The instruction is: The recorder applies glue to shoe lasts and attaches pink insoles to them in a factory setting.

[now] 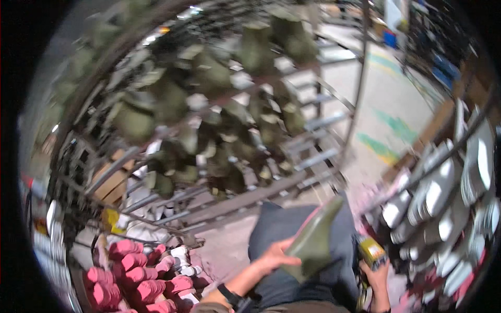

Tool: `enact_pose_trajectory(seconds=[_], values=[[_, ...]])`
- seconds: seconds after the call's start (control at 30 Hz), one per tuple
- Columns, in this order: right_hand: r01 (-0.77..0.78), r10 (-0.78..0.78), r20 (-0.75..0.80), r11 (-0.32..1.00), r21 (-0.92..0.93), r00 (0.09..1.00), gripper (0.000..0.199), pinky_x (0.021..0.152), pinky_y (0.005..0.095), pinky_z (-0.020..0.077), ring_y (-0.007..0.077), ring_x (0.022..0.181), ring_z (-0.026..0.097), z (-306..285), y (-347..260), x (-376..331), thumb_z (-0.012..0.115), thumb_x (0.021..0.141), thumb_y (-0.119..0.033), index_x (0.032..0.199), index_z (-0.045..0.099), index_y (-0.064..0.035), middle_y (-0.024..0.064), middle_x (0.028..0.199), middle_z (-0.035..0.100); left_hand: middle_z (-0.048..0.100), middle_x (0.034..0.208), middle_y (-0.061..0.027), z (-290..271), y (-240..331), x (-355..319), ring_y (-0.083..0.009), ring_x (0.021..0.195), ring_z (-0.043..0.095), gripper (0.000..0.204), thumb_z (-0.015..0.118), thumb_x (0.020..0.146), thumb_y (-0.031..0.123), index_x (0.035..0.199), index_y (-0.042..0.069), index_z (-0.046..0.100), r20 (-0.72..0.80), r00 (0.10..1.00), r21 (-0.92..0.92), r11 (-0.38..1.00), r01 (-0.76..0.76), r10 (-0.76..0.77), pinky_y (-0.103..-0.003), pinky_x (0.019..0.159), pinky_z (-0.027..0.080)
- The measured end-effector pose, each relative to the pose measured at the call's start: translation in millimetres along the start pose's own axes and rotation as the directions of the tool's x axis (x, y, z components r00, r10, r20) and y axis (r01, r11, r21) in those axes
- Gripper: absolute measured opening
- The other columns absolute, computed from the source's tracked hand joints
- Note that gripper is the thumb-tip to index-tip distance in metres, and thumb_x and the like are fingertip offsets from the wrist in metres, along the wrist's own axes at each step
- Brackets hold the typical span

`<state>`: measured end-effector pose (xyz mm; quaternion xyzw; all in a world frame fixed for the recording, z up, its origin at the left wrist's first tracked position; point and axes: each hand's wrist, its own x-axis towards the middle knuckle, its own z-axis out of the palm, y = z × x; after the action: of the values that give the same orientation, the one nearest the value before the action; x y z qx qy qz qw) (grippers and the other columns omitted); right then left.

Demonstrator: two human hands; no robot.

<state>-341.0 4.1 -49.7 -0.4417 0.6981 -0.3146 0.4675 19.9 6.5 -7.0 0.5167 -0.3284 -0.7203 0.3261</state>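
Note:
In my left hand [279, 255] is an olive-green shoe last [311, 248], tilted with its toe pointing up and away over my lap. A thin pink edge, like an insole, shows along its left side. My left fingers and thumb are closed round its wider end. To the right, my right hand [377, 274] is wrapped round a yellow and dark hand tool [371, 251] whose exact kind is not clear. The tool is apart from the last.
A metal rack [245, 201] holding rows of green lasts [255, 49] stands ahead. Stacks of pink insoles [151, 274] lie at lower left. White insoles [438, 188] fill a rack on the right. Dark grey cloth [282, 229] covers my lap. Pale floor [386, 104] shows beyond.

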Motion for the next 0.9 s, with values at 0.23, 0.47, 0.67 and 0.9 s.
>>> enact_pose_trajectory(seconds=[0.23,0.47,0.67,0.9], values=[[0.124,-0.133,-0.029,0.969,-0.215,0.991,0.075,0.093,0.0364,0.0441,0.0262,0.106,0.056,9.2,-19.1,10.2,0.084,0.064,-0.015,0.123,0.044,0.0099,0.0197,0.118,0.057,0.06,0.116,-0.0093,-24.3,-22.2,-106.1,-0.0219,0.106,0.058,0.081,0.077,0.057,-0.002,0.133,0.0,0.047,-0.346,0.83,-0.402,0.73,-0.552,0.437,-0.036,0.095,0.045],[0.044,-0.043,0.013,0.983,-0.176,0.999,0.078,0.086,0.0355,0.0467,0.0276,0.1,0.058,17.9,-24.0,12.8,0.085,0.064,-0.019,0.122,0.044,0.012,0.0219,0.113,0.058,0.044,0.132,-0.0242,-94.1,106.0,-163.6,-0.0425,0.11,0.054,0.082,0.063,0.085,0.044,0.143,0.0,0.025,-0.207,0.231,-0.525,0.091,-0.846,0.951,-0.048,0.076,0.056],[0.184,-0.191,-0.001,0.949,-0.256,0.982,0.058,0.077,0.0354,0.0491,0.0249,0.088,0.061,17.4,0.8,21.1,0.082,0.063,-0.014,0.109,0.056,0.0095,0.0178,0.099,0.064,0.05,0.125,-0.02,-174.0,227.5,-189.3,-0.0321,0.088,0.057,0.076,0.051,0.088,0.056,0.14,0.003,0.035,-0.18,0.331,-0.661,0.135,-0.738,0.926,-0.038,0.055,0.052],[0.136,-0.155,-0.063,0.962,-0.235,0.986,0.053,0.074,0.0348,0.0498,0.0242,0.083,0.062,18.8,16.1,17.0,0.083,0.061,-0.014,0.103,0.059,0.007,0.0152,0.093,0.066,0.051,0.108,-0.0242,-204.3,273.5,-178.2,-0.0181,0.072,0.047,0.067,0.061,0.087,0.052,0.127,0.0,0.044,-0.438,0.328,-0.635,-0.03,-0.772,0.837,-0.026,0.052,0.044]])
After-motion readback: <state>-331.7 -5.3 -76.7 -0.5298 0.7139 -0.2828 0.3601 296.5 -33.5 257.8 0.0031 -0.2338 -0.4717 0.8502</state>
